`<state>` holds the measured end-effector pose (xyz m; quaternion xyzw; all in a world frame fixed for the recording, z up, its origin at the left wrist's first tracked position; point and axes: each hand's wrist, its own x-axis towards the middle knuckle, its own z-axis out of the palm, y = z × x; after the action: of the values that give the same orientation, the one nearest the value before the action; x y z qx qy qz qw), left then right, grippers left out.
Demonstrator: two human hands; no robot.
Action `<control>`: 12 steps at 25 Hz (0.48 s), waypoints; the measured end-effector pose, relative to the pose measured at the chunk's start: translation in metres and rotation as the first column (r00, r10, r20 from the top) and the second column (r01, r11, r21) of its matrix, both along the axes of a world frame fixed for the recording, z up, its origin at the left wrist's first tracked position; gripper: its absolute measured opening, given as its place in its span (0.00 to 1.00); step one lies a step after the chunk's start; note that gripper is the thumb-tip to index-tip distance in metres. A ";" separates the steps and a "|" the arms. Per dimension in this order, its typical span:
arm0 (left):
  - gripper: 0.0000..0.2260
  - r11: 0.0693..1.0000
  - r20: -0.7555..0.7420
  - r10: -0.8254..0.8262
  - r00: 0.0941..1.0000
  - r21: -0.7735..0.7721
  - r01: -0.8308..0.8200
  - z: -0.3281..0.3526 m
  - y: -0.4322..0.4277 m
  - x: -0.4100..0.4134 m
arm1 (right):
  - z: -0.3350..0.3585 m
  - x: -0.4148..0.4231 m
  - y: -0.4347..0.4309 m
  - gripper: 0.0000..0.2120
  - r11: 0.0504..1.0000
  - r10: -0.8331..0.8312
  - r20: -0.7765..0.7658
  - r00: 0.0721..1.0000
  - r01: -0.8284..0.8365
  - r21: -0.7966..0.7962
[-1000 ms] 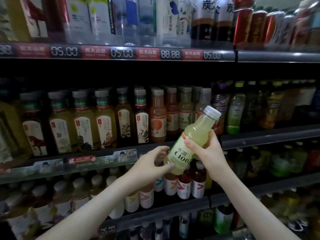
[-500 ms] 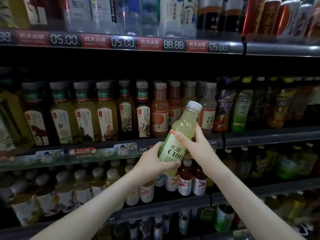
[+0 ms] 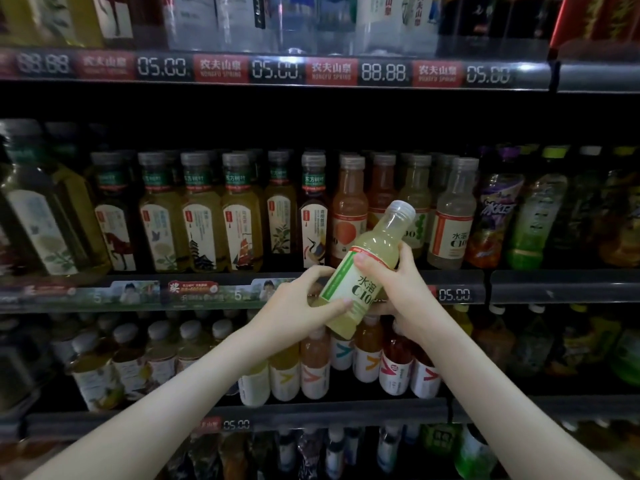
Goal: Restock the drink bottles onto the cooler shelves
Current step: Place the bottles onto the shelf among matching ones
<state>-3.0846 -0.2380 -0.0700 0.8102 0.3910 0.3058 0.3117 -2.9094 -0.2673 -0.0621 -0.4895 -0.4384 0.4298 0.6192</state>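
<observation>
A pale yellow-green C100 drink bottle (image 3: 367,268) with a white cap is tilted, cap up and to the right, in front of the middle cooler shelf (image 3: 457,289). My left hand (image 3: 301,299) grips its lower label from the left. My right hand (image 3: 398,282) grips its shoulder and right side, thumb across the top of the label. Just behind stand similar C100 bottles (image 3: 450,216) in a row on that shelf. The bottle's base hangs over the shelf's front rail.
Yellow tea bottles (image 3: 201,216) fill the middle shelf's left part; purple and green bottles (image 3: 519,209) stand to the right. The shelf below holds small white-labelled bottles (image 3: 315,365). The top shelf rail (image 3: 277,69) carries price tags, with bottles and red cans above.
Both hands have kept hold of the bottle and carried it slightly left and nearer the middle shelf's front. The camera has come closer to the shelves.
</observation>
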 end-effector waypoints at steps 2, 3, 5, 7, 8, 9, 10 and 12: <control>0.20 1.000 -0.027 -0.010 1.000 0.024 0.011 0.000 0.003 -0.004 | -0.003 0.006 0.002 0.31 0.999 0.039 0.007 0.999 -0.039 -0.002; 0.18 0.999 -0.059 0.003 0.998 0.054 0.000 0.002 0.005 -0.007 | -0.003 0.007 0.002 0.30 0.999 0.050 0.016 0.999 -0.050 0.004; 0.16 0.983 -0.160 0.076 0.984 0.175 -0.048 0.007 0.009 -0.016 | -0.002 0.009 0.005 0.29 0.998 0.057 0.043 0.997 -0.058 0.016; 0.18 0.928 -0.277 0.207 0.938 0.358 -0.100 0.007 0.016 -0.031 | 0.001 0.007 0.008 0.28 0.998 0.060 0.067 0.996 -0.062 0.018; 0.18 0.892 -0.305 0.275 0.912 0.434 -0.124 0.004 0.020 -0.040 | 0.004 0.004 0.011 0.28 0.998 0.059 0.084 0.995 -0.061 0.023; 0.18 0.863 -0.308 0.325 0.894 0.484 -0.147 -0.002 0.025 -0.050 | 0.006 0.001 0.014 0.28 0.998 0.052 0.102 0.993 -0.056 0.034; 0.19 0.838 -0.294 0.361 0.885 0.518 -0.170 -0.009 0.031 -0.061 | 0.008 -0.004 0.017 0.27 0.998 0.045 0.115 0.992 -0.050 0.046; 0.22 0.791 -0.260 0.421 0.869 0.574 -0.211 -0.022 0.042 -0.084 | 0.009 -0.019 0.022 0.25 0.997 0.026 0.118 0.993 -0.034 0.063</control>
<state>-3.1686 -0.1961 -0.0918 0.8283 0.4759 0.2894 -0.0603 -2.9283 -0.2450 -0.0527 -0.4870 -0.4950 0.3952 0.6013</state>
